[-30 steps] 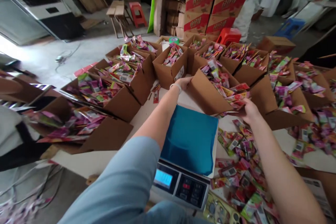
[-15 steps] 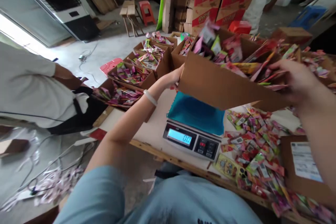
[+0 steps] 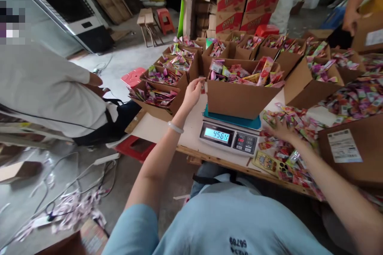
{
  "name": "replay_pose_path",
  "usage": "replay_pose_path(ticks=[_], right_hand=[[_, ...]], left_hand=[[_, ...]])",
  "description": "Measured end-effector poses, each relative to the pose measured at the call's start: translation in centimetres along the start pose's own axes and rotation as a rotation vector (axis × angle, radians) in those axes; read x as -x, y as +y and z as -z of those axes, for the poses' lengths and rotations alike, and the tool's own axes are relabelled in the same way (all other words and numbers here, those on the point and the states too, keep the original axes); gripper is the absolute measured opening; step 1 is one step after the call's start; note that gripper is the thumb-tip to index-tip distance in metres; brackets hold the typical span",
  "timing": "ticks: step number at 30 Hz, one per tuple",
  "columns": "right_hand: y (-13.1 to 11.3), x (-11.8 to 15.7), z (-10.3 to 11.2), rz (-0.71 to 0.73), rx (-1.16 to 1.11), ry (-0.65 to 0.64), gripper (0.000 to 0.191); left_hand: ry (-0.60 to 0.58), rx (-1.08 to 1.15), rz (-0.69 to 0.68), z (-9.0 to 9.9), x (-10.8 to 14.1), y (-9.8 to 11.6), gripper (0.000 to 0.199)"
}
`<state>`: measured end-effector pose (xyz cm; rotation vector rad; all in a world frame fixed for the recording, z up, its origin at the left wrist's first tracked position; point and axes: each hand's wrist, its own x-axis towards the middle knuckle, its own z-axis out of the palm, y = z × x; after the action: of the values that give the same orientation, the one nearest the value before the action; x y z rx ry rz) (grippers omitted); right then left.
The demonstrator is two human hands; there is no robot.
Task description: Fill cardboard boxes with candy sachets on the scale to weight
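Note:
A cardboard box (image 3: pixel 239 97) filled with small candy packets (image 3: pixel 236 72) rests on the blue-green pan of a digital scale (image 3: pixel 229 137), whose display is lit with digits. My left hand (image 3: pixel 193 93) is beside the box's left side, with its fingers pinched on a small packet (image 3: pixel 202 87), mostly hidden. Right of the scale, my right hand (image 3: pixel 280 130) hovers low over or touches a pile of loose packets (image 3: pixel 295 121). Its fingers look apart and slightly blurred, with nothing visible in them.
Several packet-filled boxes (image 3: pixel 176 77) line the table's left and back. A patterned yellow phone-like case (image 3: pixel 266 162) lies by the front edge; a labelled carton (image 3: pixel 353 147) stands right. A person in white (image 3: pixel 50 87) sits left; another person's hand (image 3: pixel 351 22) shows at upper right.
The box has come down from tilted in the air to upright on the scale, and the display went from zero to a reading. Both hands have let go of it; my right hand moved down to the loose packets.

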<state>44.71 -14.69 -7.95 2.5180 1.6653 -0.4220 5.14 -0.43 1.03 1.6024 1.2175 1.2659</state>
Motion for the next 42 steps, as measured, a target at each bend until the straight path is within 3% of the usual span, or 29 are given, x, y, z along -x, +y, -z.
replay_pose_path(ticks=[3, 6, 10, 15, 23, 25, 31, 36, 42], right_hand=[[2.0, 2.7, -6.6, 0.004, 0.079, 0.076, 0.082], [4.5, 2.3, -8.2, 0.155, 0.128, 0.236, 0.064], [6.8, -0.5, -6.3, 0.176, 0.088, 0.290, 0.053], [7.6, -2.2, -5.1, 0.121, -0.011, 0.365, 0.055], [7.3, -2.9, -3.6, 0.071, -0.137, 0.418, 0.050], [7.3, -3.3, -2.8, 0.059, -0.166, 0.407, 0.050], [6.9, -4.7, -0.5, -0.155, -0.207, 0.332, 0.059], [6.5, -4.9, 0.9, -0.134, -0.146, 0.280, 0.051], [5.8, -5.2, 5.8, -0.193, -0.091, 0.340, 0.051]], left_hand=[[0.118, 0.113, -0.214, 0.9, 1.5, 2.3, 0.036], [0.147, 0.150, -0.401, 0.8, 0.8, 3.7, 0.046], [0.127, 0.129, -0.496, 0.0, -2.2, 3.9, 0.058], [0.074, 0.081, -0.512, -0.8, -4.2, 3.8, 0.065], [0.076, 0.058, -0.455, -1.7, -3.8, 3.7, 0.071], [0.080, 0.075, -0.442, -1.9, -3.7, 3.6, 0.070], [0.089, 0.099, -0.440, -2.7, -3.8, 3.3, 0.067], [0.070, 0.078, -0.427, -3.0, -3.8, 3.0, 0.067], [0.048, 0.083, -0.357, -2.8, -3.2, 3.3, 0.073]])
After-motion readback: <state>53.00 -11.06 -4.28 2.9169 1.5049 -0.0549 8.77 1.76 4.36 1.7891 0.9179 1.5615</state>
